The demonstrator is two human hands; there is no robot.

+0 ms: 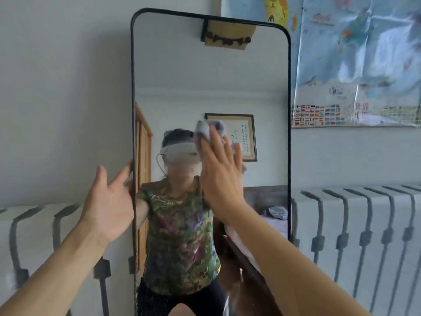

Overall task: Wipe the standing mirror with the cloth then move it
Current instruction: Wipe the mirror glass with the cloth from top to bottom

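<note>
- Mirror [211, 71], frame centre — right hand [219, 176] presses the cloth [206, 130] flat on the glass.
- Left hand [109, 201], fingers spread, steadies the left edge.
- Best wiped in overlapping strokes — light pressure.

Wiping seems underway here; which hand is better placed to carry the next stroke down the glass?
The right hand: it presses the cloth flat on the mirror glass. The left hand is open at the frame's left edge, apparently steadying it, with no cloth.
</note>
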